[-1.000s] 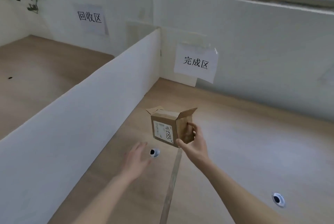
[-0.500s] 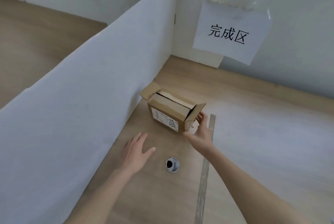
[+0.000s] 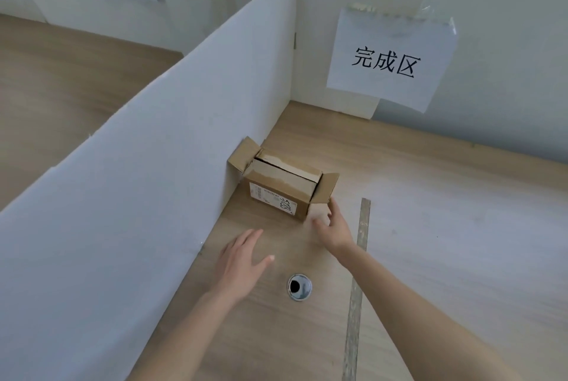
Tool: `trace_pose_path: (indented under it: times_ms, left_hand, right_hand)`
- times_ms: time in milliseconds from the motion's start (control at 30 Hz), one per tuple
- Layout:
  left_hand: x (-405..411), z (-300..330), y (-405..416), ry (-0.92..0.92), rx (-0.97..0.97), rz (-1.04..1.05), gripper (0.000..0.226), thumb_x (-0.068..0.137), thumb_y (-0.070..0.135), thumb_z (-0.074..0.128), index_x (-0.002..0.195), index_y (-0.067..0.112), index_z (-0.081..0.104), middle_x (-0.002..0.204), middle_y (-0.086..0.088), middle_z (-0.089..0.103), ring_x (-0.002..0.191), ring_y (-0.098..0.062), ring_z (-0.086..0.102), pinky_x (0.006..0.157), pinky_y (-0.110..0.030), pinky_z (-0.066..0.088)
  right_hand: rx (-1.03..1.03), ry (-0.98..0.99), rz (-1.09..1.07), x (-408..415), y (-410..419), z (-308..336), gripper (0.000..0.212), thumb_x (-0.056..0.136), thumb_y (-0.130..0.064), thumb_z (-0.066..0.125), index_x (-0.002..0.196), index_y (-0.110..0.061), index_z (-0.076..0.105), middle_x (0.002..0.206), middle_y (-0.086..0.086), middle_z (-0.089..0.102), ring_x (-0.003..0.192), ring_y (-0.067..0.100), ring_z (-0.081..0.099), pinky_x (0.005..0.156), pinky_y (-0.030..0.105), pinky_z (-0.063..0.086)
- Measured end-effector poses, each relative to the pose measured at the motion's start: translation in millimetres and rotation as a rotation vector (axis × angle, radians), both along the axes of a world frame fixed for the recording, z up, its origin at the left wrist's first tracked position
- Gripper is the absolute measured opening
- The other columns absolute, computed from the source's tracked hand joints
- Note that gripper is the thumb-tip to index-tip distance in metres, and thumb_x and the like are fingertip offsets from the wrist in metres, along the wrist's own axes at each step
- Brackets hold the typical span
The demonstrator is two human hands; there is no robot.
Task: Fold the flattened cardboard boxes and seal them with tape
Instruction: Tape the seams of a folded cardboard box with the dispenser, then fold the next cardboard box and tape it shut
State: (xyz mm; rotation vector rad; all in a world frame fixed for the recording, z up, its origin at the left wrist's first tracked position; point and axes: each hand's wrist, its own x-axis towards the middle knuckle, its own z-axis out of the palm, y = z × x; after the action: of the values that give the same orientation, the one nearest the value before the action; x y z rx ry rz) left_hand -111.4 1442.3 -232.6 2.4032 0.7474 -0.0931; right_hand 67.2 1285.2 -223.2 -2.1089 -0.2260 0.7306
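The small brown cardboard box (image 3: pixel 281 188) sits on the wooden tabletop (image 3: pixel 430 227) just ahead of the nearer right hand (image 3: pixel 336 228), both hands' fingers (image 3: pixel 333 207) spread, empty.

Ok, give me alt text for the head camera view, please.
A small brown cardboard box with its end flaps open sits on a wooden table against a white divider board. The open right hand is beside it; the open left hand hovers nearby.

Reads 完成区 in black on the white paper sign (image 3: pixel 388 62) taped to the wall; print on the box label (image 3: pixel 273 198) too small.
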Motion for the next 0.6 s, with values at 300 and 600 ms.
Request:
trace_pose_path:
  times_ms: [300, 600]
  left_hand:
    - [5, 96, -75, -0.060, 0.121, -0.086, 0.066, 0.093, 0.058, 0.053, 0.152, 0.035, 0.033, 0.160, 0.012, 0.028, 0.146, -0.010, 0.026, 0.117, -0.033, 0.026]
    - [38, 267, -269, -0.269, 0.283, -0.324, 0.072, 0.091, 0.063, 0.052, 0.153, 0.033, 0.031, 0.160, 0.006, 0.029, 0.147, -0.015, 0.026, 0.120, -0.036, 0.024]
  right_hand:
    - [-0.230, -0.302, 0.196, -29, -119, 92, 0.068, 0.101, -0.040, 0.055, 0.160, -0.032, 0.021, 0.165, -0.010, 0.026, 0.150, 0.014, 0.028, 0.116, 0.040, 0.036]
    - [-0.361, -0.612, 0.125, -77, -325, 269, 0.074, 0.095, -0.053, 0.058, 0.158, -0.038, 0.023, 0.166, -0.014, 0.023, 0.149, 0.014, 0.030, 0.112, 0.037, 0.038]
